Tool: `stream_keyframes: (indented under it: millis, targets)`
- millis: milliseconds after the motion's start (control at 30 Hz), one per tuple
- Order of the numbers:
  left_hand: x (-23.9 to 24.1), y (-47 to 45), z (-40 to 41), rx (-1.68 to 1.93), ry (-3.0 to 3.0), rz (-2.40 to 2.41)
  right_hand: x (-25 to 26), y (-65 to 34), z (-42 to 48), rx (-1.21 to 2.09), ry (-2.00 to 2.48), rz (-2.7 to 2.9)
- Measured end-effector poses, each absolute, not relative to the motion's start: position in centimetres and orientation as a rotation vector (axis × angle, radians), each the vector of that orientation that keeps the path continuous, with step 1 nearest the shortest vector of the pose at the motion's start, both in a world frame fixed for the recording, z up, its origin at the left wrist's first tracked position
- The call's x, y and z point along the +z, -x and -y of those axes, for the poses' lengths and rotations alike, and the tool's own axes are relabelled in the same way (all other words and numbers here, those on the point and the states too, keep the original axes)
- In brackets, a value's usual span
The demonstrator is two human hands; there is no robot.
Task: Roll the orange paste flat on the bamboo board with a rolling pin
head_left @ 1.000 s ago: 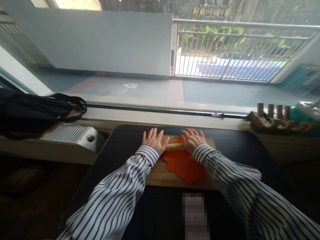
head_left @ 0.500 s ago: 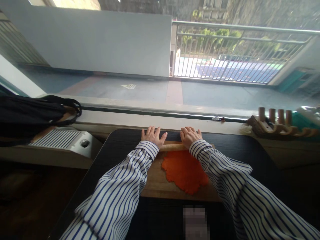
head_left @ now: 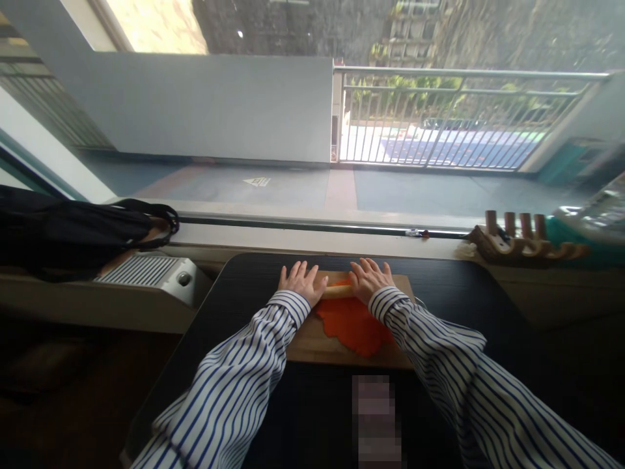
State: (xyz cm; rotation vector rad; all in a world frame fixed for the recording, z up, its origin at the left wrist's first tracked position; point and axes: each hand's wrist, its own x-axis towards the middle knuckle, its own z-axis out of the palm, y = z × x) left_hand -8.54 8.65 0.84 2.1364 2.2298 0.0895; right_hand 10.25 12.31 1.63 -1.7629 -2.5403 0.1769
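Note:
A flat, ragged-edged sheet of orange dough or clay (head_left: 359, 329) lies on a wooden board (head_left: 312, 345). Across its far part runs a pale wooden rolling pin (head_left: 338, 292), with a strip of orange showing beyond it. My left hand (head_left: 301, 281) rests palm down over the pin's left end, fingers spread. Over the right end lies my right hand (head_left: 370, 280), also flat with its fingers stretched forward. Both palms press on the pin without wrapping round it. The pin's ends are hidden under my hands, and my right sleeve covers part of the sheet's right side.
The board sits on a black table (head_left: 244, 286) against a window sill (head_left: 293, 240). A black bag (head_left: 73, 228) lies at the left above a white slatted unit (head_left: 141, 270). On the right stand a wooden rack (head_left: 512, 244) and a teal object. A pixelated patch covers the near table.
The pin and both hands have come nearer over the sheet, leaving orange visible beyond the pin. My hands are slightly closer together. The camera view has tilted up a little.

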Motion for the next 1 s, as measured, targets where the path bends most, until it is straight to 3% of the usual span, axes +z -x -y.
stream_keyframes:
  millis: [1000]
  targets:
    - [-0.7, 7.5, 1.1, 0.281, -2.436, -2.094, 0.1, -13.8, -3.5, 0.06, 1.414, 2.611]
